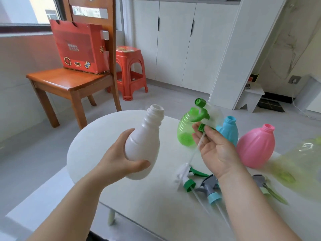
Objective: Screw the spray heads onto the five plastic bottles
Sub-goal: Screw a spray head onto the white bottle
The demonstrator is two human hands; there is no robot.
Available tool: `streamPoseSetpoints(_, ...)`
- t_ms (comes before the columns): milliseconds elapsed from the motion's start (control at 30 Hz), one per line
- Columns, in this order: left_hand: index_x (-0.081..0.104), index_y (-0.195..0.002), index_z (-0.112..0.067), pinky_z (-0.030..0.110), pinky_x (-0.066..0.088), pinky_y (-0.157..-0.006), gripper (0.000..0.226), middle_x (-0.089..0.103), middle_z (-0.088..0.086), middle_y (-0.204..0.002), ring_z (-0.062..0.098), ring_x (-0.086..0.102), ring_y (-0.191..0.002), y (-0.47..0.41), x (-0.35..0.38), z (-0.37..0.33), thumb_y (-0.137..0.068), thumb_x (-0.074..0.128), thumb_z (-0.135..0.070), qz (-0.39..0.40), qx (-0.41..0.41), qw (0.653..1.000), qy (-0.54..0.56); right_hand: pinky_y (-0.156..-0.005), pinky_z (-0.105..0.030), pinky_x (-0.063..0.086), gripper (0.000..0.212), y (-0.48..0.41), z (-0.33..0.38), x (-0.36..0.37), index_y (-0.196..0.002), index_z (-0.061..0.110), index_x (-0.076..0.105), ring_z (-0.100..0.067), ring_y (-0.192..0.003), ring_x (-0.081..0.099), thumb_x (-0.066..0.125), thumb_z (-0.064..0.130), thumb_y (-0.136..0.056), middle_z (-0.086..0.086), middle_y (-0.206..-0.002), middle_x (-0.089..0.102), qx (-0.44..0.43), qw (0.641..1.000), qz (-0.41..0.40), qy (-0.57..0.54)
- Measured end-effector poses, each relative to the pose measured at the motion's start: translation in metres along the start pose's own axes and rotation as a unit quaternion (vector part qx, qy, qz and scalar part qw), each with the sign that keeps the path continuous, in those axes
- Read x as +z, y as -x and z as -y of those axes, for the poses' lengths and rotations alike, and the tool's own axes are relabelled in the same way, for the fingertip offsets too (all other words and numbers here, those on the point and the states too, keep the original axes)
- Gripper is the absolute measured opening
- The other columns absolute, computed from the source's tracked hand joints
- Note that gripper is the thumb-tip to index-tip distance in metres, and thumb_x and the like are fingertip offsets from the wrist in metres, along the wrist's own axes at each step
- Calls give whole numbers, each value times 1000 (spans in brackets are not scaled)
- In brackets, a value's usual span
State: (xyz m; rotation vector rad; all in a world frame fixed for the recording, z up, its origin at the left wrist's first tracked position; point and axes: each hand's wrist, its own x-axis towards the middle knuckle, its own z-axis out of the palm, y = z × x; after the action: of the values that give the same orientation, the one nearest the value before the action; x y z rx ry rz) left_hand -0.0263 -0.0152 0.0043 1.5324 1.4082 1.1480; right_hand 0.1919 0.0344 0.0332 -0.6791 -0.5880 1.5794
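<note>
White bottle [144, 146] aloft over the table [156, 197], tilted, neck [156, 111] bare, our left hand [119, 159] wrapped round its belly; spray head [202, 115] pinched at the collar [202, 127] by our right hand [215, 150], tube [195, 152] dangling: we'd feed tube in first, seat collar square, then turn.

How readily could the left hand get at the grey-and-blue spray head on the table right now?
Probably not: the left hand is full, gripping the white bottle, and the right forearm partly covers the grey-and-blue spray head from this view.
</note>
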Motion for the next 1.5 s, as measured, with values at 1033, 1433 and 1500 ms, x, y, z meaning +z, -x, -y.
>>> streamPoseSetpoints(1033, 42, -95, -53, 6, 42, -57, 67, 56, -17, -100, -10, 54, -85, 29, -11, 24, -33, 66, -50, 45, -62, 996, -42, -75, -24, 52, 17, -4, 38, 61, -75, 11, 55, -12, -72, 65, 46, 11, -90, -2, -76, 60, -155, 982, -16, -107)
streamPoseSetpoints(1433, 43, -98, -52, 16, 45, -66, 69, 57, -17, -101, 1, 57, -91, 28, -8, 23, -34, 67, -50, 33, -53, 998, -19, -84, -23, 50, 22, 6, -17, 58, -88, 20, 58, -11, -90, 61, 50, 1, -81, 5, -86, 66, -61, 987, 107, 100)
streamPoseSetpoints(1500, 43, -98, -54, 13, 44, -65, 68, 57, -18, -102, -2, 57, -90, 28, -7, 22, -34, 67, -51, 40, -49, 998, -21, -83, -21, 51, 24, 7, -27, 56, -86, 20, 61, -7, -86, 64, 52, -1, -78, 9, -81, 71, -38, 975, 145, 164)
